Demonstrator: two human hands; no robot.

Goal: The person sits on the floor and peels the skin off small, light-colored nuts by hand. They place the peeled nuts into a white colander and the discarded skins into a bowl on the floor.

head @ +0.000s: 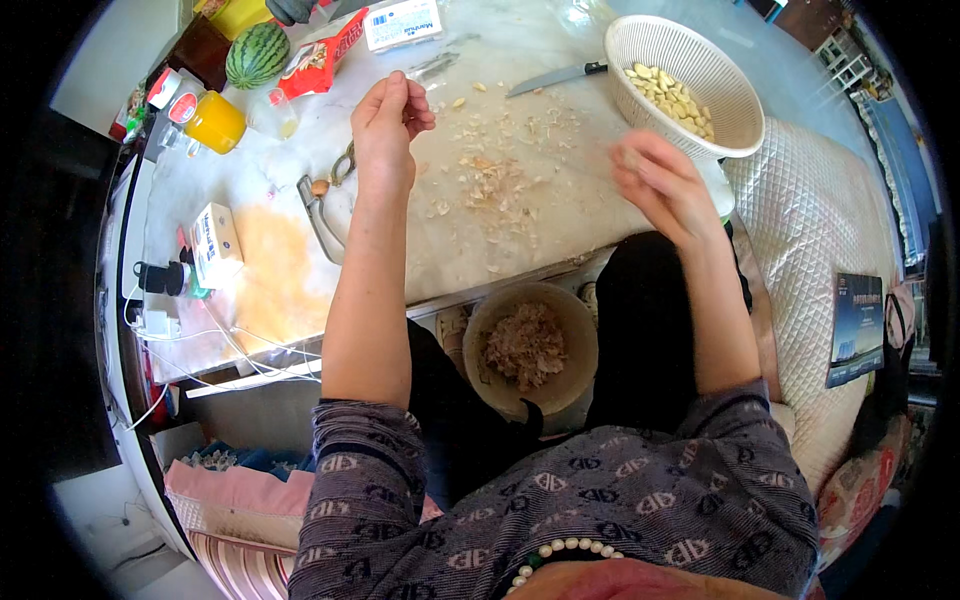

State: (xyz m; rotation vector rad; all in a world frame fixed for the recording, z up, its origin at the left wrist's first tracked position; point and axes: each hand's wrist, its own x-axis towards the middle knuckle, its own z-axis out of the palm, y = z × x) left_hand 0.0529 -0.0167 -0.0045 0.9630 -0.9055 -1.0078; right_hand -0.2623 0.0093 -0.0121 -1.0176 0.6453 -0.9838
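Note:
Above the marble-patterned tabletop point(300, 142), my left hand point(391, 111) has its fingers curled and its thumb against the forefinger. Whether anything is pinched there is hidden. My right hand point(656, 178), blurred, hovers in front of a white plastic basket point(637, 112); I cannot tell if it holds something. Peeled garlic cloves point(671, 101) lie in that basket. A knife point(551, 78) with a black handle lies beside it, its tip pointing left. Papery garlic skins point(495, 191) are scattered between my hands, and a couple of loose cloves point(459, 102) lie farther back.
Between my knees, below the table edge, stands a bucket point(476, 367) holding garlic skins point(525, 349). Metal nutcracker-like tongs point(311, 214) and a walnut point(320, 187) lie left. Beyond are a watermelon point(257, 56), a jar of orange liquid point(216, 124) and a red packet point(315, 66). White cables point(225, 334) trail front left.

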